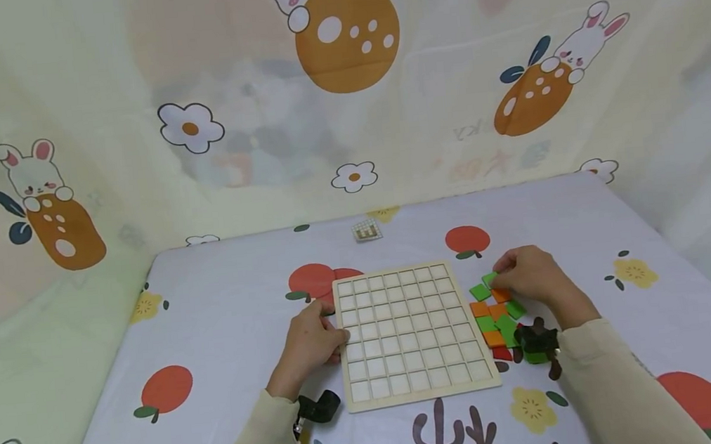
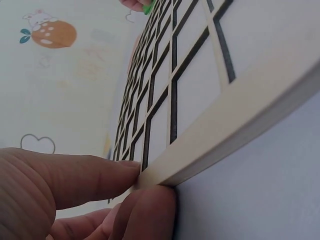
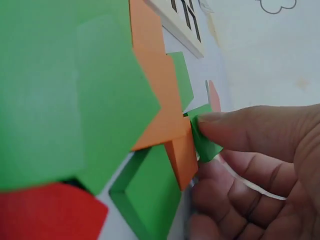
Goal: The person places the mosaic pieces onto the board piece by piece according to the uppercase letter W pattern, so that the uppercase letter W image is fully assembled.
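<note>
A pale wooden grid board (image 1: 416, 329) with square cells lies flat on the cloth. My left hand (image 1: 310, 339) grips its left edge; in the left wrist view the thumb (image 2: 95, 175) is on top and curled fingers are at the rim (image 2: 240, 115). Right of the board lies a loose group of green, orange and red square tiles (image 1: 498, 310). At the far end of that group, my right hand (image 1: 534, 277) pinches a green tile (image 3: 202, 132) between thumb (image 3: 250, 127) and fingers, close against an orange tile (image 3: 184, 157).
A small gridded card (image 1: 367, 230) lies near the back edge of the table. Fruit and flower prints cover the tablecloth (image 1: 230, 317), and a patterned curtain (image 1: 251, 189) hangs behind it. A dark wrist camera is on each forearm.
</note>
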Tool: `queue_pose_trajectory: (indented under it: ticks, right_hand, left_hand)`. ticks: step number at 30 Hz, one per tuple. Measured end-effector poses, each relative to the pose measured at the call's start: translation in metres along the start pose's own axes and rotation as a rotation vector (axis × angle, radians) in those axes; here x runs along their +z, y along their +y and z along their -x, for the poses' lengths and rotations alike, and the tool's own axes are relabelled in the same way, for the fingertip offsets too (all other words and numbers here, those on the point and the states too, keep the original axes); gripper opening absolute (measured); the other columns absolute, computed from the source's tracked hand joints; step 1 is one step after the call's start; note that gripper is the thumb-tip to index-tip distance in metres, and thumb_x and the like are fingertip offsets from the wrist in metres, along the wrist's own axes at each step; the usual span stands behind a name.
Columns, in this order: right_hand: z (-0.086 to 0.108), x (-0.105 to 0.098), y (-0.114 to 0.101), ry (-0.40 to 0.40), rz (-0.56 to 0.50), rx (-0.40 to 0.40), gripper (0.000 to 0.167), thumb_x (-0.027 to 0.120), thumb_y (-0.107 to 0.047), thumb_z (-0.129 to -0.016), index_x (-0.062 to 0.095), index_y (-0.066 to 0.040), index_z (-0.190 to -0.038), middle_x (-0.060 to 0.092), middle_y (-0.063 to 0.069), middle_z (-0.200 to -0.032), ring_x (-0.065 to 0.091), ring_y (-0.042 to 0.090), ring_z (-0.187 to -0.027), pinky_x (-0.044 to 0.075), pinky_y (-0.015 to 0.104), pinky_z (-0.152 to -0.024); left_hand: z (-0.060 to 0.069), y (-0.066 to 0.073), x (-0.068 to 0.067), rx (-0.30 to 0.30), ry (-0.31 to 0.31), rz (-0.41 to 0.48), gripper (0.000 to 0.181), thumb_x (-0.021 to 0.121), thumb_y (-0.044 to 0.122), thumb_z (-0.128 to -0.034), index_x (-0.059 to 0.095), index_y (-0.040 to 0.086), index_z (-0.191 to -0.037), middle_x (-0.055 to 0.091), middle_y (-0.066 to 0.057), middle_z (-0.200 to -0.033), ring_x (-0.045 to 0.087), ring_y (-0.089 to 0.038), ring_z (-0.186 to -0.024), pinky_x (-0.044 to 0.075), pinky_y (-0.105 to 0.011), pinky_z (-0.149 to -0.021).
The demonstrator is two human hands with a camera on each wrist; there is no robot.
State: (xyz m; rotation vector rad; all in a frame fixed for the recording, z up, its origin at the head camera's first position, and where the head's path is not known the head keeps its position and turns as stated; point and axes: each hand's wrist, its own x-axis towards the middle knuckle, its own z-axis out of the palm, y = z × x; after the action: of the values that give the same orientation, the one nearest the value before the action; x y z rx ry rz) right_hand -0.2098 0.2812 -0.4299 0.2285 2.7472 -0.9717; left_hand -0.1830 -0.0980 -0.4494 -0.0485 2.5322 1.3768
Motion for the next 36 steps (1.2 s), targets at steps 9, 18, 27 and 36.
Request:
queue_pose_trajectory:
  ticks: [9,18,27,36]
  right_hand:
    - [-0.008,0.006,0.008,0.033,-0.114,-0.11,0.035,0.074,-0.018,-0.093,0.07,0.0,-0.122,0.068,0.007,-0.087,0.06,0.023,-0.08,0.05,0.03,-0.068]
    - [-0.011,0.0,0.007,-0.01,-0.127,-0.137,0.031,0.066,-0.011,-0.096,0.07,0.004,-0.122,0.071,0.011,-0.09,0.066,0.021,-0.071,0.057,0.031,-0.068]
    - [-0.019,-0.003,0.003,-0.028,-0.029,-0.16,0.028,0.068,-0.01,-0.093,0.073,0.002,-0.118,0.071,0.009,-0.087,0.064,0.021,-0.076,0.054,0.031,-0.07]
    - [-0.023,-0.007,-0.003,-0.058,0.051,-0.168,0.031,0.079,-0.009,-0.084,0.072,0.004,-0.112,0.06,0.006,-0.081,0.056,0.024,-0.081,0.05,0.032,-0.067]
  left_hand:
    - [0.0,-0.001,0.003,0.031,0.01,0.009,0.044,0.075,0.001,-0.0903,0.058,-0.003,-0.131,0.059,-0.01,-0.078,0.061,-0.016,-0.054,0.057,-0.027,-0.049]
    - [-0.002,-0.006,0.003,0.02,0.036,0.071,0.043,0.078,0.002,-0.0879,0.063,-0.002,-0.128,0.059,-0.01,-0.079,0.061,-0.015,-0.053,0.058,-0.028,-0.051]
    - [0.001,-0.009,0.001,0.02,0.057,0.112,0.044,0.077,-0.002,-0.0866,0.063,-0.005,-0.128,0.061,-0.01,-0.079,0.062,-0.013,-0.05,0.059,-0.029,-0.05]
    - [0.002,-0.01,0.002,0.016,0.063,0.122,0.042,0.077,-0.002,-0.0858,0.064,-0.004,-0.126,0.061,-0.01,-0.08,0.062,-0.013,-0.049,0.059,-0.03,-0.049]
